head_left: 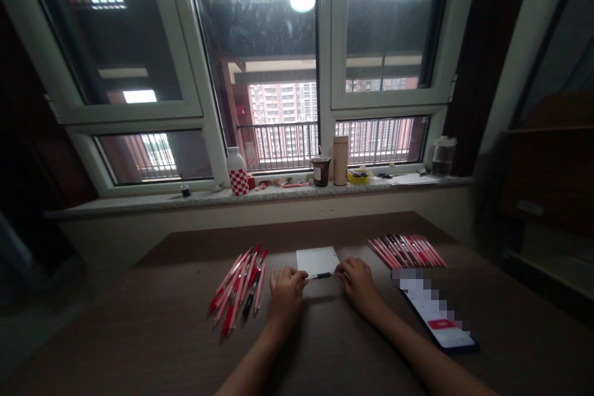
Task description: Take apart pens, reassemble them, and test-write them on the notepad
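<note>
A pen (321, 275) with a black grip is held level between my two hands, just in front of a small white sheet of paper (317, 260) with holes along its right edge. My left hand (286, 297) pinches the pen's left end. At its other end my right hand (359, 283) has its fingers closed on it. Left of my left hand lies a loose, crisscrossed heap of pink pencils and red and black pens (239, 289). Beyond my right hand, more pencils and pens (407, 251) lie side by side in a row.
A phone (452, 331) with a lit, partly blurred screen lies right of my right forearm on the brown table (185, 346). On the windowsill stand a red-checked bottle (238, 176), a dark drink cup (320, 172), a beige flask (340, 161), yellow tape (357, 178) and a clear jug (443, 156).
</note>
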`<state>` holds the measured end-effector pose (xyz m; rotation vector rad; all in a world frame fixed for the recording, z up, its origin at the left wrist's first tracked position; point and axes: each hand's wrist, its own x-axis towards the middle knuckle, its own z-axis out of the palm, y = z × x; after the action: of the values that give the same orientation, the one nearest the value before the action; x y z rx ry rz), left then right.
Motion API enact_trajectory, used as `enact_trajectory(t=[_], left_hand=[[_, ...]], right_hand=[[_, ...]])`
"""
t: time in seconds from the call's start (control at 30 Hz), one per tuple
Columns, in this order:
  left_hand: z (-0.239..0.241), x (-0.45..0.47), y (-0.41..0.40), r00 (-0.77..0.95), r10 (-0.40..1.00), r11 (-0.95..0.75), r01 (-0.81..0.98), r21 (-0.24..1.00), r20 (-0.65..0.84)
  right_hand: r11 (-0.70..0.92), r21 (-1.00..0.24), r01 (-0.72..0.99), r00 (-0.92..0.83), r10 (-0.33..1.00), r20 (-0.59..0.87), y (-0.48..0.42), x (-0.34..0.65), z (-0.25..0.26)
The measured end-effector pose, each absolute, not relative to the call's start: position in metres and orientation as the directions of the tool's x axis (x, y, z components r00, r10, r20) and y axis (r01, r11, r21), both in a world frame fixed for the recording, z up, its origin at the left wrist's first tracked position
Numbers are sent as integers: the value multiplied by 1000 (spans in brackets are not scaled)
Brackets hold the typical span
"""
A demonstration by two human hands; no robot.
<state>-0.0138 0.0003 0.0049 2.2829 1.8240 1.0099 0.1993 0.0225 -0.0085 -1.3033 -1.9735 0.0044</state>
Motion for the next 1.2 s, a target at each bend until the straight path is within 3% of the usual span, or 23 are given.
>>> enact_trajectory(t=[0.4,0.87,1.2], left_hand=[[8,-13,-1,98,891,-305,851,427,442],[6,-13,0,97,887,-308,852,423,451],[7,-13,0,95,888,-309,848,430,450]], right_hand=[[550,-478,685,-207,776,596,27,200,-13],[461,-765,450,-35,865,501,32,204,-12],[488,-734,473,-80,853,516,29,204,-9]])
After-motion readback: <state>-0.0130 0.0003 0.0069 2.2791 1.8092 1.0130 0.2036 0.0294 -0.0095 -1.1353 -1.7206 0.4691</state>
